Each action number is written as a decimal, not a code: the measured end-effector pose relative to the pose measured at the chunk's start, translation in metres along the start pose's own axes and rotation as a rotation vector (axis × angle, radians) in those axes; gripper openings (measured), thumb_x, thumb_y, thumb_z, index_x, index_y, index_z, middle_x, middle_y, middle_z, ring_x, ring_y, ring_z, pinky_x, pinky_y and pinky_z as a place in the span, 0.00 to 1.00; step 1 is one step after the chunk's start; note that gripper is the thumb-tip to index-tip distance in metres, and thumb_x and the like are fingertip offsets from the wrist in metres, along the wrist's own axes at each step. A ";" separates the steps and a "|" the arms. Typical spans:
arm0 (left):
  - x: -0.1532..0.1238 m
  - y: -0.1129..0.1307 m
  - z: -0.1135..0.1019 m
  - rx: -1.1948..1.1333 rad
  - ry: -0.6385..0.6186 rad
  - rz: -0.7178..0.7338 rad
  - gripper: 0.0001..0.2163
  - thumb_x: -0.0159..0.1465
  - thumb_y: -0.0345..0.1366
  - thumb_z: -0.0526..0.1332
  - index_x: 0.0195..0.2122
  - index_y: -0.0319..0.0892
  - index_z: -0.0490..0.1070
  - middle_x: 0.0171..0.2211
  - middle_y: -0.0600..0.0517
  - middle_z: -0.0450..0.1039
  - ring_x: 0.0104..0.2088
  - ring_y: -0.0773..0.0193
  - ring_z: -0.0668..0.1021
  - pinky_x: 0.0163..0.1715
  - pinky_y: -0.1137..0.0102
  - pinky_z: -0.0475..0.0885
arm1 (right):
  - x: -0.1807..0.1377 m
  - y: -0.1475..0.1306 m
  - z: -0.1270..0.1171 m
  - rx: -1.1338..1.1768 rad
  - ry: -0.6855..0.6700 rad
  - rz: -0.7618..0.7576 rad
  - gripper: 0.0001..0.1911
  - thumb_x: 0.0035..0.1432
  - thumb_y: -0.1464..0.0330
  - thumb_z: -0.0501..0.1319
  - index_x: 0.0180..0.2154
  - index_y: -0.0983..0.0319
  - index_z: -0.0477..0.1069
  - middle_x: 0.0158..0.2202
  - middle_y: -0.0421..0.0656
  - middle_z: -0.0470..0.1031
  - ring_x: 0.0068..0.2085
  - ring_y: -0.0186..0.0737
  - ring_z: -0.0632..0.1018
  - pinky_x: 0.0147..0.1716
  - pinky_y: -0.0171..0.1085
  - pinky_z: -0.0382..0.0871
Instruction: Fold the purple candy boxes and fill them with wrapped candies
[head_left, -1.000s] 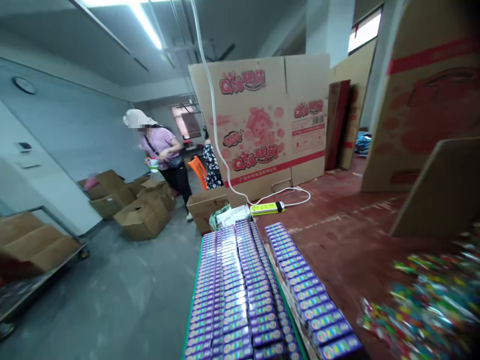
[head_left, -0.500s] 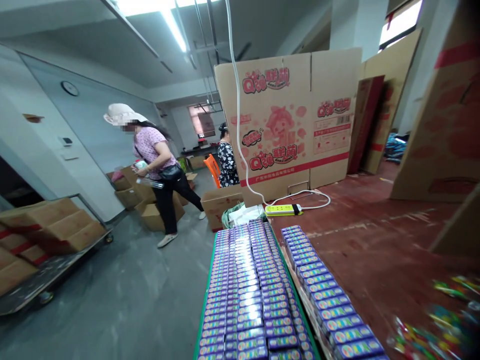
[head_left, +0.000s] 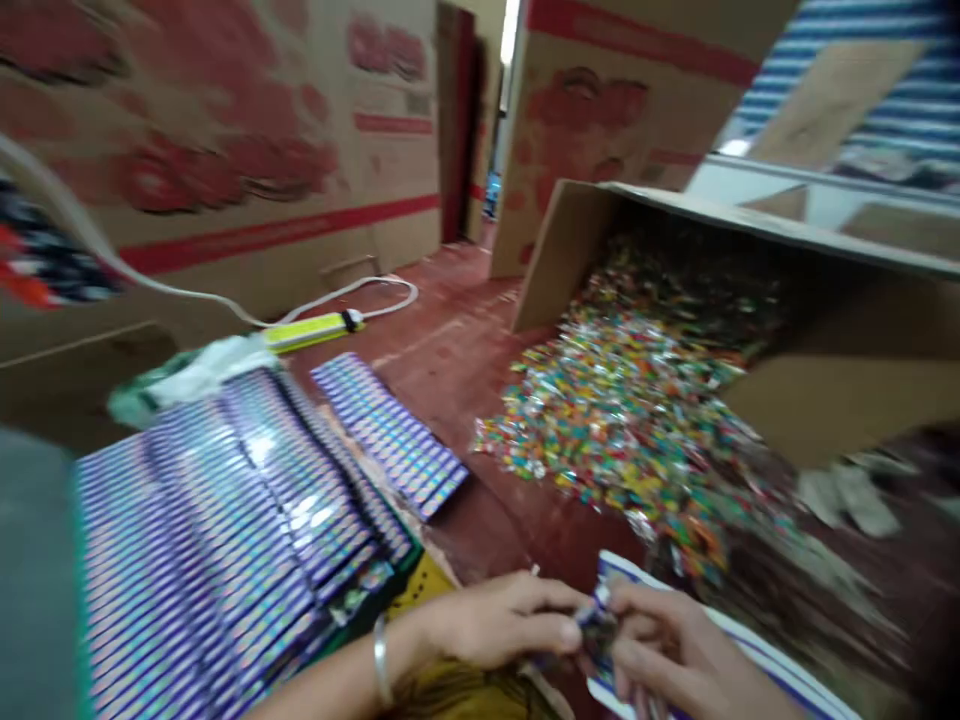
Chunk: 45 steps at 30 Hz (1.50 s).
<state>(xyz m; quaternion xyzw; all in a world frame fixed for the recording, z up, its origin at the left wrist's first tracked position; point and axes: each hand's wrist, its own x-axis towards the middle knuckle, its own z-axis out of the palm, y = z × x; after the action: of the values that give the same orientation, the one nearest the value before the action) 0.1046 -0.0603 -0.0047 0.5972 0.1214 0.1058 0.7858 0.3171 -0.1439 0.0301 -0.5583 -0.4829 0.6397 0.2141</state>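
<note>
Low in the view, my left hand (head_left: 502,622), with a silver bangle at its wrist, meets my right hand (head_left: 667,640). Both are closed, fingertips pinched around a small purple item (head_left: 598,622) with shiny bits; blur and fingers hide what kind it is. Beneath the right hand lies a flat white sheet with a blue border (head_left: 772,655). To the left, a green-edged tray (head_left: 84,590) is packed with rows of small purple boxes (head_left: 202,520). Another block of purple boxes (head_left: 390,430) sits beside it. Colourful wrapped candies (head_left: 630,410) lie heaped ahead of my right hand.
The candies spill from a large cardboard box (head_left: 847,390) lying open toward me. Tall printed cartons (head_left: 262,150) stand behind the red surface (head_left: 442,340). A yellow power strip (head_left: 311,330) with a white cable lies near a pale plastic bag (head_left: 214,375).
The view has swung right and down. Both my hands have come into sight, pinching a small item, and the candy heap now shows fully. The walking person is out of view.
</note>
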 end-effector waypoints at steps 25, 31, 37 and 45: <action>0.016 -0.037 0.012 0.062 0.867 0.173 0.21 0.64 0.37 0.64 0.57 0.48 0.66 0.43 0.51 0.71 0.40 0.61 0.74 0.41 0.70 0.71 | 0.075 0.049 0.051 0.087 0.932 -0.451 0.22 0.61 0.63 0.62 0.56 0.60 0.68 0.43 0.46 0.79 0.40 0.42 0.80 0.41 0.37 0.74; 0.011 -0.029 0.002 -0.027 0.609 0.152 0.15 0.65 0.38 0.62 0.52 0.43 0.68 0.43 0.49 0.73 0.44 0.57 0.74 0.46 0.67 0.69 | 0.076 0.051 0.050 -0.012 0.939 -0.482 0.10 0.63 0.64 0.60 0.45 0.60 0.73 0.40 0.44 0.78 0.40 0.42 0.79 0.41 0.38 0.72; 0.009 -0.035 -0.002 -0.236 0.519 0.148 0.12 0.62 0.33 0.65 0.46 0.41 0.67 0.38 0.51 0.71 0.36 0.64 0.74 0.36 0.72 0.68 | 0.073 0.040 0.041 -0.127 0.832 -0.533 0.07 0.64 0.67 0.59 0.31 0.60 0.69 0.41 0.44 0.75 0.44 0.42 0.76 0.44 0.36 0.67; 0.008 -0.036 0.000 -0.347 0.655 0.199 0.13 0.59 0.28 0.66 0.41 0.43 0.64 0.38 0.53 0.70 0.32 0.70 0.74 0.33 0.75 0.67 | 0.079 0.026 0.036 0.189 0.663 -0.542 0.06 0.60 0.66 0.64 0.34 0.59 0.69 0.35 0.40 0.73 0.38 0.39 0.76 0.41 0.36 0.69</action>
<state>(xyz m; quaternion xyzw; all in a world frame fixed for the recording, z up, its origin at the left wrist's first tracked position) 0.1133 -0.0672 -0.0402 0.3987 0.2876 0.3857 0.7808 0.2682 -0.1052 -0.0358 -0.5645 -0.4565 0.3878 0.5679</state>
